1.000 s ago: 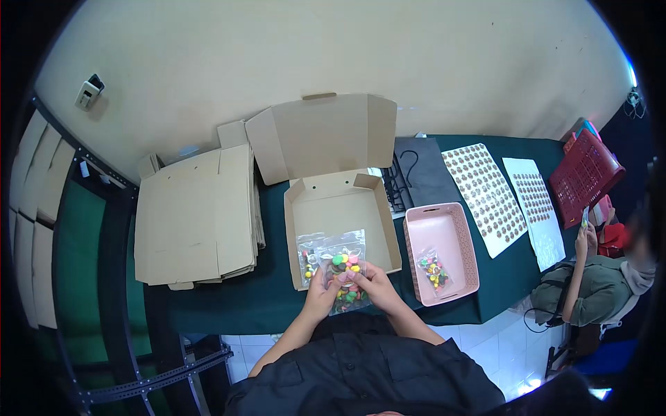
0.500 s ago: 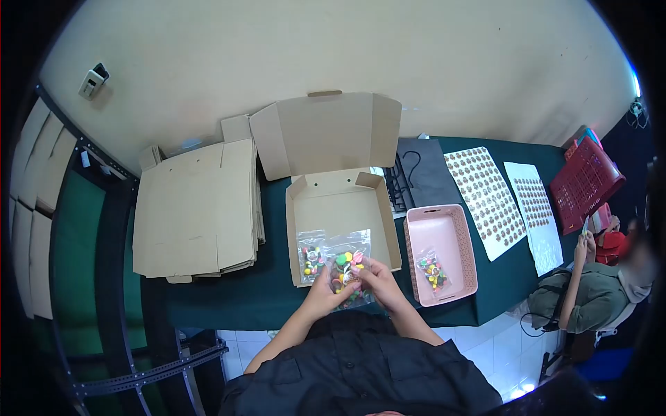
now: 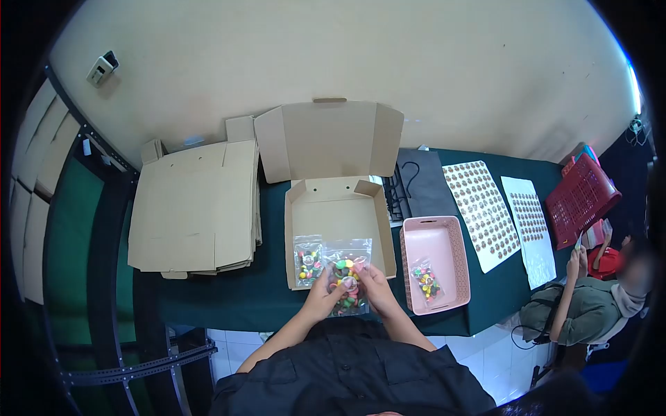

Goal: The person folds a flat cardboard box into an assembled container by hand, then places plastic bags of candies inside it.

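Observation:
Between my two hands is a clear zip bag (image 3: 349,299) of small colourful pieces, held over the front edge of an open cardboard box (image 3: 340,208). My left hand (image 3: 322,297) is closed on the bag's left side, thumb across its front. On the right side, my right hand (image 3: 375,286) grips it with the fingers. A second, similar bag (image 3: 307,262) lies inside the box at the front left, close to my left hand. The box lid (image 3: 333,139) stands raised at the back.
Flattened cardboard boxes (image 3: 193,208) are stacked at left. A pink basket (image 3: 436,236) with one bag (image 3: 426,281) inside stands right of the box. Beyond it lie sticker sheets (image 3: 482,215), a dark bag (image 3: 423,184) and a red basket (image 3: 581,201). A person (image 3: 583,312) works at far right.
My right hand has shifted a little along the bag's right edge, and the bag now faces me more squarely. Both hands still hold it; the whole view has shifted slightly.

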`<state>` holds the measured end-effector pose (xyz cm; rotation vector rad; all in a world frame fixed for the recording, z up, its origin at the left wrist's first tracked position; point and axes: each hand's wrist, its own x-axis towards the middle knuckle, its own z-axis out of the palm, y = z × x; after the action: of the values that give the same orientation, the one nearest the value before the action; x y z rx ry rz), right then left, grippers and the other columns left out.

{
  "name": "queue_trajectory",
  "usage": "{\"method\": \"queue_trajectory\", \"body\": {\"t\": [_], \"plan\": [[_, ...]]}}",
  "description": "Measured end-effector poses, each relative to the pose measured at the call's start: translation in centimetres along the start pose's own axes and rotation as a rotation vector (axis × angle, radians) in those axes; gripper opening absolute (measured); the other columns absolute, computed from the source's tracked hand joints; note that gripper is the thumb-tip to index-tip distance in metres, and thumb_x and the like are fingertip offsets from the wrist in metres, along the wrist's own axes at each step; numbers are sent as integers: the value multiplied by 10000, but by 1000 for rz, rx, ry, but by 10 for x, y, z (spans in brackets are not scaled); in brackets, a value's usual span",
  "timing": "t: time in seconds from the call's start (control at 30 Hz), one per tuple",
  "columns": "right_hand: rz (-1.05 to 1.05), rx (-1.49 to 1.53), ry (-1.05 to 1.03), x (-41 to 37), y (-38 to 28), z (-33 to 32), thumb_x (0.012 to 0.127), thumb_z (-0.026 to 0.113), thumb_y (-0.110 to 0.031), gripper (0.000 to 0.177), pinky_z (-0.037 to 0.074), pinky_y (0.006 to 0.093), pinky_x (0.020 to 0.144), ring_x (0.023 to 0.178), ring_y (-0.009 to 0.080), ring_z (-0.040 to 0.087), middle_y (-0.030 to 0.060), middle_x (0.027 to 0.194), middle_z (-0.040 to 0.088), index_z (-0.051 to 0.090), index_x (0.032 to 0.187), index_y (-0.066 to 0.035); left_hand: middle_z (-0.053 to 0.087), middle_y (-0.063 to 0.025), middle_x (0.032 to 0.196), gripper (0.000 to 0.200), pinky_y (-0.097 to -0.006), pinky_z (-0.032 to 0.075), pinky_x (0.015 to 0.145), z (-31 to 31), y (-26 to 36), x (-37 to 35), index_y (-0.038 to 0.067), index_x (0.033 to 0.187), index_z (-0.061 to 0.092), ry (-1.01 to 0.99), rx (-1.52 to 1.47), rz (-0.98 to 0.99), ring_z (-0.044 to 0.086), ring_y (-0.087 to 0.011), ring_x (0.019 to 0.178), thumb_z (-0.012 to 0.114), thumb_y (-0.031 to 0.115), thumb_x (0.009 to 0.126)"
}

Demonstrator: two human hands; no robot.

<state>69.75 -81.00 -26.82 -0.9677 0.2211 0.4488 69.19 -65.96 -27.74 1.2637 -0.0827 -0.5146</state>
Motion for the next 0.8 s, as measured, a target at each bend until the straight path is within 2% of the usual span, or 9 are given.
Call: {"method": "queue_trajectory", "body": {"t": [0.1,0.23,0.3,0.4,0.5,0.6,0.7,0.73,0.8], "plan": [[-117,-249,-118,-3,-3,8,893,534,-175,372,459,203,706,829,73,559,37,1002,567,439,1208,-1,493,-118,1156,523,-278,430,848,-3,-14,3,-20,1322,262,112,-87,160,501,-151,1035,509,174,903],[-74,-226,-107,1,5,0,891,533,-195,376,459,213,659,795,77,561,21,961,576,436,1208,-17,479,-133,1181,491,-285,362,930,-8,-21,7,-46,1314,275,128,-32,186,457,-160,1094,449,207,931],[-64,-122,-114,3,9,-4,899,518,-169,401,446,214,774,910,97,551,45,1067,556,404,1247,-7,475,-137,1188,490,-284,337,954,-10,-23,6,-53,1311,280,146,-46,179,442,-162,1111,437,222,937],[-44,-44,-105,4,9,-5,888,530,-141,403,441,222,792,956,108,534,59,1081,549,406,1248,-9,464,-144,1200,472,-282,314,970,-12,-25,6,-60,1303,297,219,20,96,419,-157,1129,400,237,950],[-91,-212,-132,4,11,-12,882,538,-134,412,452,236,786,974,119,533,71,1097,541,403,1251,-10,489,-136,1167,537,-283,369,920,-12,-26,5,-40,1316,276,224,2,135,467,-157,1071,493,242,914],[-190,-77,29,4,0,2,873,553,-129,360,472,232,712,886,117,566,69,1028,575,465,1197,0,510,-109,1096,717,-284,471,794,-1,-5,0,2,1281,274,-5,271,44,552,-148,953,725,124,737],[-253,-26,152,13,-1,-13,864,567,-129,276,472,225,640,773,97,579,57,913,608,544,1102,9,540,-139,1082,853,-319,447,847,7,-3,-3,28,1356,176,-127,238,139,552,-199,981,729,214,733],[-280,-61,150,15,-1,-19,864,572,-142,193,455,210,618,705,80,566,51,811,623,613,970,15,540,-139,1082,853,-319,447,847,7,-6,-1,28,1356,176,-127,236,141,552,-199,981,729,214,733],[-281,-219,139,11,-2,-20,862,577,-155,194,451,215,615,689,85,563,49,785,621,623,940,16,538,-123,1085,638,-299,470,803,5,-17,5,23,1278,356,147,307,326,566,-182,938,701,188,767]]}}
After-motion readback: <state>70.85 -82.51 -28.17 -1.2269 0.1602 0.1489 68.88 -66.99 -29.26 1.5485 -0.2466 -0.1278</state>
